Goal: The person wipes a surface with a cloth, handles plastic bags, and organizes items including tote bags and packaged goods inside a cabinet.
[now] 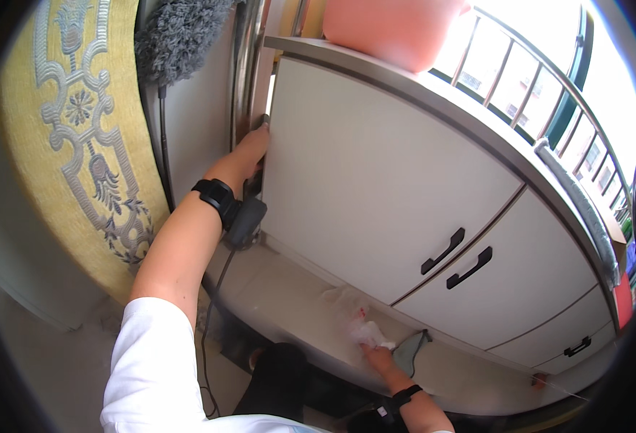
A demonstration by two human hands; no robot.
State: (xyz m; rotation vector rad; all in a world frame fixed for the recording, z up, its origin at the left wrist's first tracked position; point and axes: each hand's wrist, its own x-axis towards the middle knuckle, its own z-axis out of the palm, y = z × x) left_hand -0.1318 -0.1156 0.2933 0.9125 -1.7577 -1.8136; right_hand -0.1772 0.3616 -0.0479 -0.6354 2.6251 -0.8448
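Note:
My left hand (253, 150) reaches to the left side edge of a white cabinet (375, 151), beside the metal poles. Most of its fingers are hidden in the gap there, so their grip cannot be made out. Low in front of the cabinet, my right hand (380, 359) pinches a crumpled, translucent white plastic bag (365, 330) with a red mark on it. Just right of that hand lies a grey-green piece (409, 353) with a dark edge, perhaps a cloth. Both wrists wear black straps; a black device with a cable hangs at the left one.
A fluffy grey duster (181, 43) stands left of the metal poles (247, 72), beside a yellow patterned curtain (80, 108). On the cabinet top sits a pink-orange basin (397, 29). Black handles (469, 267) stick out from the doors. Window railings (541, 79) rise behind.

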